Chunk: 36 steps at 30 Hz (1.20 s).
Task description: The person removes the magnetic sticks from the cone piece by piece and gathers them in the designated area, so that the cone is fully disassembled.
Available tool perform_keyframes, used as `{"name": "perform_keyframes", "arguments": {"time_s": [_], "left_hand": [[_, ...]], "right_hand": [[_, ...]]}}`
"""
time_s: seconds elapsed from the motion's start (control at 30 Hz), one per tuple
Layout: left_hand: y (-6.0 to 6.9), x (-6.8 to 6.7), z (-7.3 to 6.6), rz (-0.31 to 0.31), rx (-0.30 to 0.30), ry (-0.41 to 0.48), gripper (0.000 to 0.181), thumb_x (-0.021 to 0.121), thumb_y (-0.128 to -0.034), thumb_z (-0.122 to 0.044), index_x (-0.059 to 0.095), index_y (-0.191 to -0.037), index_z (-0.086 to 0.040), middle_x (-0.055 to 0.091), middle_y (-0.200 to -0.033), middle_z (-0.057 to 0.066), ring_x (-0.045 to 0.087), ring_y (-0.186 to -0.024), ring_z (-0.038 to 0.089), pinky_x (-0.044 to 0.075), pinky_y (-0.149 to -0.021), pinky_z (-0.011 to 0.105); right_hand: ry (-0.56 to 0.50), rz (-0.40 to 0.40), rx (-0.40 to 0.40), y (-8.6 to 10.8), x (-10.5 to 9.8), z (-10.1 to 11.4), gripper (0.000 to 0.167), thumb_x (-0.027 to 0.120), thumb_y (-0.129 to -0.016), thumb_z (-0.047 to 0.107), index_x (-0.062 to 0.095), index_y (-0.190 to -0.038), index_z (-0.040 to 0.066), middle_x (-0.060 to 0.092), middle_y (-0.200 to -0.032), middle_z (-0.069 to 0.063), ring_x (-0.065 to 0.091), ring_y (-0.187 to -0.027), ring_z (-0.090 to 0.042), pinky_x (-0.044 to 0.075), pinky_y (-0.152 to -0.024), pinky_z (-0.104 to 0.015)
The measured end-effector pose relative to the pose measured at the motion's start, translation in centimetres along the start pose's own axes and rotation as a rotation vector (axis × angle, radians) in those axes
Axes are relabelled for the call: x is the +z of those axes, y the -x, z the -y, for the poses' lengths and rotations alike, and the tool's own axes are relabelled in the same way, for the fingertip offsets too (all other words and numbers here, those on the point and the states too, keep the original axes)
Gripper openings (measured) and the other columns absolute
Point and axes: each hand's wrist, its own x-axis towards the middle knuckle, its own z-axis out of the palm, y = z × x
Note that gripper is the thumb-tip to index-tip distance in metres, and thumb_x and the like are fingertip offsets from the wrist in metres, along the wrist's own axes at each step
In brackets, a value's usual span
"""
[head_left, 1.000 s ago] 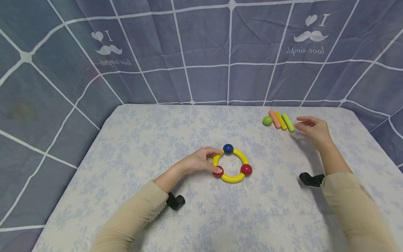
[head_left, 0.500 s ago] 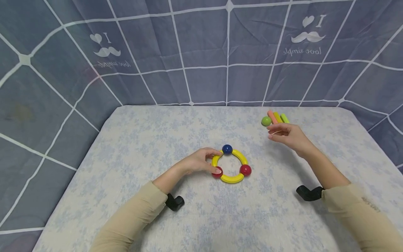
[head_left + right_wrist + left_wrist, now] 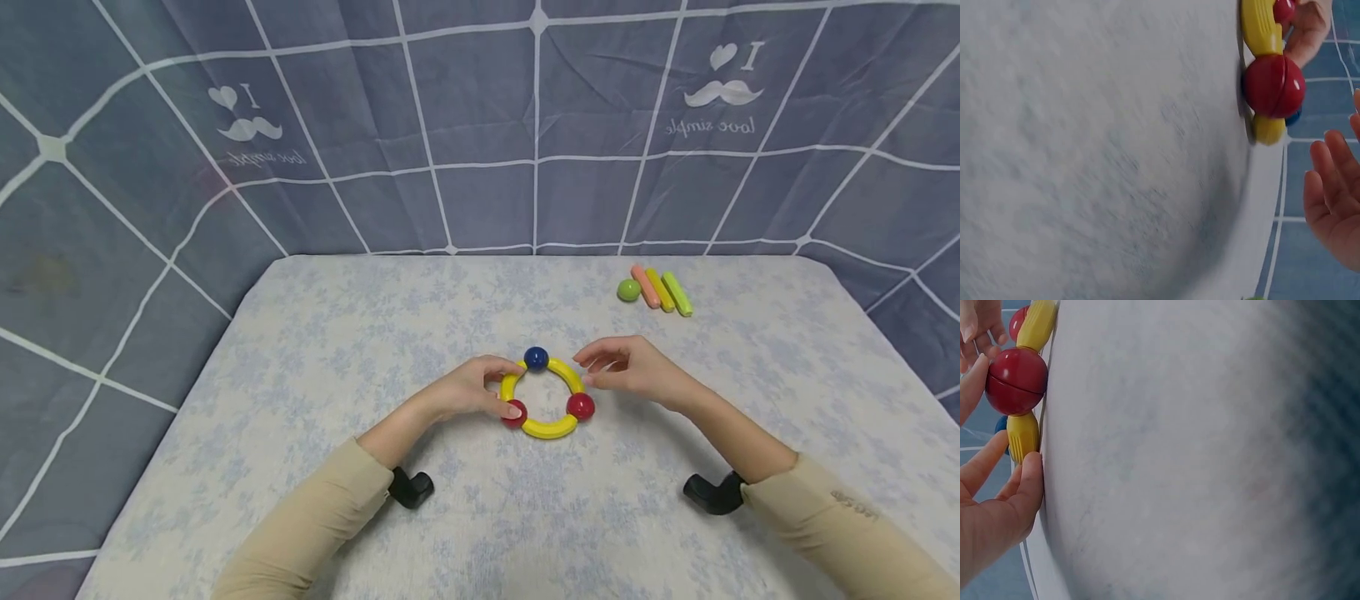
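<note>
A toy ring point(image 3: 551, 429) of yellow curved pieces lies on the table, with a blue ball point(image 3: 536, 358) at its far side and two red balls nearer. My left hand point(image 3: 467, 387) holds its left side: the thumb is on the left red ball point(image 3: 1016, 381) and fingers are at the yellow piece beside it. To the right of the ring hovers my right hand point(image 3: 633, 367), fingers loosely bent and holding nothing. The right wrist view shows a gap between that hand point(image 3: 1338, 200) and the right red ball point(image 3: 1272, 86).
Toward the back right of the patterned tablecloth point(image 3: 360, 333) lie a green ball point(image 3: 628, 290), a pink stick point(image 3: 645, 287), a yellow stick point(image 3: 660, 290) and a light green stick point(image 3: 677, 293). A grey-blue curtain point(image 3: 480, 125) with white lines hangs behind the table.
My right hand has moved left and nearer, from beside the light green stick to the ring's right side. The left hand stays on the ring, which keeps its place.
</note>
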Motion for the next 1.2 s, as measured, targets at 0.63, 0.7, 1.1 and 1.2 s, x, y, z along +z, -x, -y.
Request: {"name": "perform_keyframes", "arguments": {"time_s": [0.63,0.7,1.1,1.2], "left_hand": [[0.1,-0.2,0.3,0.038,0.048,-0.011,0.055,0.076,-0.0762,-0.011,0.056,-0.126,-0.004,0.044,-0.136,0.009,0.040,-0.121,0.030,0.037,-0.097,0.042],[0.1,-0.2,0.3,0.041,0.050,-0.009,0.055,0.076,-0.0764,-0.011,0.056,-0.127,-0.003,0.044,-0.136,0.010,0.039,-0.121,0.030,0.037,-0.098,0.042],[-0.1,-0.2,0.3,0.039,0.047,-0.001,0.053,0.075,-0.0768,-0.008,0.056,-0.126,-0.002,0.044,-0.136,0.011,0.041,-0.118,0.028,0.038,-0.096,0.040],[-0.1,-0.2,0.3,0.038,0.049,0.004,0.053,0.075,-0.0766,-0.007,0.056,-0.126,-0.001,0.044,-0.136,0.011,0.041,-0.117,0.028,0.038,-0.096,0.040]], "right_hand": [[0.104,0.172,-0.167,-0.7,4.4,0.2,0.028,0.076,-0.078,0.013,0.069,-0.104,0.004,0.065,-0.097,-0.007,0.055,-0.080,-0.022,0.046,-0.067,-0.025],[0.118,0.185,-0.172,-0.7,4.6,0.3,0.029,0.076,-0.077,0.013,0.069,-0.104,0.004,0.066,-0.097,-0.006,0.055,-0.081,-0.022,0.047,-0.068,-0.026],[0.201,0.253,-0.183,-1.3,4.9,0.6,0.026,0.076,-0.077,0.012,0.071,-0.102,0.005,0.066,-0.092,-0.001,0.056,-0.079,-0.016,0.048,-0.069,-0.027],[0.235,0.271,-0.213,-1.3,5.0,0.5,0.026,0.077,-0.077,0.014,0.072,-0.101,0.007,0.065,-0.090,0.003,0.055,-0.078,-0.012,0.047,-0.068,-0.026]]}}
